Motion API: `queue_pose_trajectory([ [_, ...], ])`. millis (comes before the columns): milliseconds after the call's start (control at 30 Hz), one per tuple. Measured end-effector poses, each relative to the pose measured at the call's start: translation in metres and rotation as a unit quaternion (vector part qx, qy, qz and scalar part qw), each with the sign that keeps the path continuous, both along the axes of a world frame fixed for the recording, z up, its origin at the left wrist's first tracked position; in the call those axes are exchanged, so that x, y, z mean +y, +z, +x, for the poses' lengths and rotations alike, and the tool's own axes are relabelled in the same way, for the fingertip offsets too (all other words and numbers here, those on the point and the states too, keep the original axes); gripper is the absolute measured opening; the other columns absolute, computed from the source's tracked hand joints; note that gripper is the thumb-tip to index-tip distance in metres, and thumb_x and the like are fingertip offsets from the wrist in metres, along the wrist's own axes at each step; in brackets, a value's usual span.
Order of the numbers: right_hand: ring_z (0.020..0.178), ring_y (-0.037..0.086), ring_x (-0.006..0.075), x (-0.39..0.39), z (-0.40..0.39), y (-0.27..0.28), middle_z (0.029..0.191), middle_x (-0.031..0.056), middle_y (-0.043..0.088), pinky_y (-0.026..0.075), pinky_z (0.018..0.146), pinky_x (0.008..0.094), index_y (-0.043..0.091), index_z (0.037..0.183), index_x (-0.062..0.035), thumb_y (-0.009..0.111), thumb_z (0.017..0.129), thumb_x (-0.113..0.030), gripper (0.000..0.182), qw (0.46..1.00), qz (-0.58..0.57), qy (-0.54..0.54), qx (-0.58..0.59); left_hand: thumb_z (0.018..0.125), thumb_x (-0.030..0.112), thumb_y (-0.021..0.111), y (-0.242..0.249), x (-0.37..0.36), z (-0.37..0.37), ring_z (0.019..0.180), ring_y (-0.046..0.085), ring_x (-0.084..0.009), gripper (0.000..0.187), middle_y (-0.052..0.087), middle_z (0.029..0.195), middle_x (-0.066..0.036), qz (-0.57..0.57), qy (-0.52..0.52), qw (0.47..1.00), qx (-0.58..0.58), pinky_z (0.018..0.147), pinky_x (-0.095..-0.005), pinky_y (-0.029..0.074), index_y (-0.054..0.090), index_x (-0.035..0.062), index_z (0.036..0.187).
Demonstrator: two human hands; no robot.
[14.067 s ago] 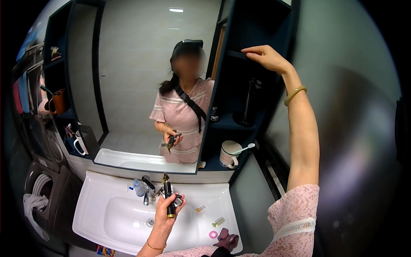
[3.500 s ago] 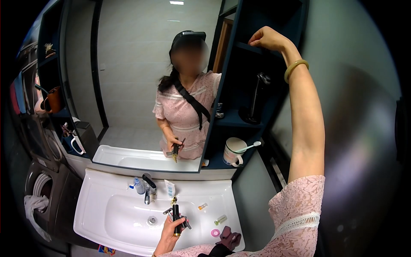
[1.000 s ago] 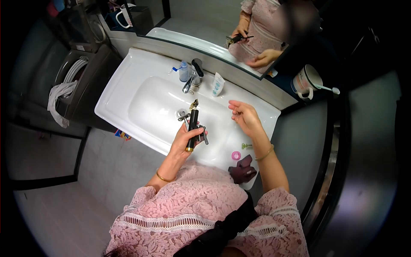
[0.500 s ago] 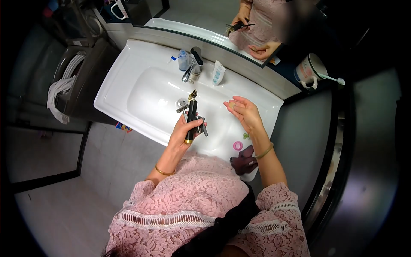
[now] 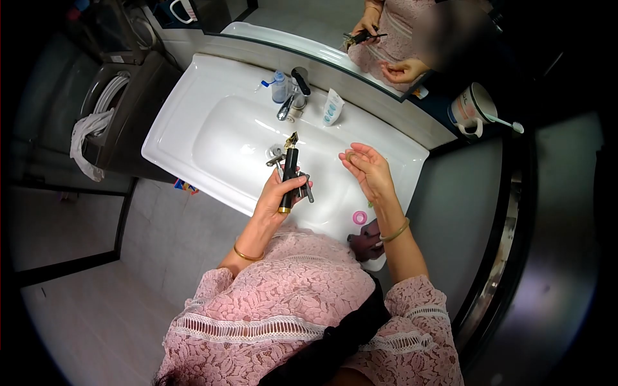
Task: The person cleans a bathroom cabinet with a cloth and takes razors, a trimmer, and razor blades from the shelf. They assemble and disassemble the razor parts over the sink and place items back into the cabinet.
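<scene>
The person's left hand is wrapped around the trimmer, thumb pressed across its body. The trimmer is slim, straight and black, with a gold band at the end nearest the person and a gold and dark head at the other. It is held over the sink, near its front edge, head pointing toward the faucet. The same hand also grasps razors: a silver razor shows its crosswise head left of the trimmer, and a dark grey razor juts out on the right, partly hidden by the fingers.

The right hand is raised over the right part of the sink, apart from the left, palm partly turned up and fingers curled. Something small and brownish shows at its fingertips; whether it is gripped cannot be told.

Beside the faucet stand a blue bottle and a white tube. Below the right hand lie a pink ring and a dark purple cloth. A mug with a toothbrush stands on the shelf at right.
</scene>
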State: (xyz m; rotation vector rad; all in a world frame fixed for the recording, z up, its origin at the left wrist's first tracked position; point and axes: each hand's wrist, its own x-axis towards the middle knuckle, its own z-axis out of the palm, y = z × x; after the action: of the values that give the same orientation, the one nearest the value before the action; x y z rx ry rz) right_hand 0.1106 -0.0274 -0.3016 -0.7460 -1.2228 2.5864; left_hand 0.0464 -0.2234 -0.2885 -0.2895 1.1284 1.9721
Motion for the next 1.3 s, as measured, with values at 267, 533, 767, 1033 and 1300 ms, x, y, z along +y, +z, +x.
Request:
queue_pose_trajectory([
  [267,0.105,0.048,0.0298,0.004,0.000,-0.002,0.111,0.0233,0.047,0.040,0.092,0.0334,0.037,0.114,0.0106,0.037,0.083,0.005,0.032,0.985,-0.167,-0.012,0.045,0.070,0.002,0.064,0.003,0.000,-0.001,0.070,0.060,-0.0159,0.030,0.055,0.078,-0.004,-0.007,-0.003,1.000,0.014,0.059,-0.0249,0.050,0.045,0.0082,0.092],
  [533,0.103,0.050,0.0279,-0.004,-0.001,-0.003,0.109,0.0223,0.048,0.040,0.091,0.0332,0.039,0.113,0.0119,0.039,0.081,0.006,0.032,0.998,-0.055,-0.030,0.000,0.069,0.003,0.065,-0.002,-0.002,-0.004,0.070,0.059,-0.0155,0.031,0.055,0.078,-0.004,-0.005,-0.009,1.000,0.016,0.059,-0.0251,0.049,0.045,0.0087,0.092],
  [767,0.065,0.044,0.0112,-0.005,-0.024,-0.041,0.078,0.0053,0.049,0.039,0.058,0.0228,0.049,0.103,0.0078,0.039,0.079,0.003,0.027,0.995,-0.079,0.057,-0.034,0.068,0.003,0.066,0.003,-0.009,-0.009,0.069,0.061,-0.0136,0.031,0.056,0.075,-0.003,0.004,-0.020,0.999,0.034,0.049,-0.0191,0.049,0.045,0.0084,0.090],
  [1033,0.061,0.042,0.0088,-0.021,-0.105,-0.061,0.073,0.0023,0.047,0.037,0.054,0.0214,0.048,0.106,0.0061,0.039,0.083,-0.002,0.026,0.998,-0.027,0.007,-0.059,0.069,0.002,0.065,-0.011,-0.042,-0.045,0.070,0.061,-0.0147,0.031,0.055,0.077,-0.005,0.022,-0.005,1.000,0.016,0.051,-0.0209,0.049,0.043,0.0088,0.090],
  [1300,0.056,0.046,0.0081,-0.030,-0.184,-0.048,0.075,0.0068,0.055,0.042,0.047,0.0194,0.049,0.102,0.0059,0.041,0.083,0.000,0.022,0.976,0.052,-0.169,-0.126,0.070,0.002,0.062,-0.010,-0.121,-0.138,0.069,0.060,-0.0146,0.029,0.056,0.078,-0.005,0.016,-0.006,1.000,-0.002,0.046,-0.0188,0.048,0.046,0.0096,0.093],
])
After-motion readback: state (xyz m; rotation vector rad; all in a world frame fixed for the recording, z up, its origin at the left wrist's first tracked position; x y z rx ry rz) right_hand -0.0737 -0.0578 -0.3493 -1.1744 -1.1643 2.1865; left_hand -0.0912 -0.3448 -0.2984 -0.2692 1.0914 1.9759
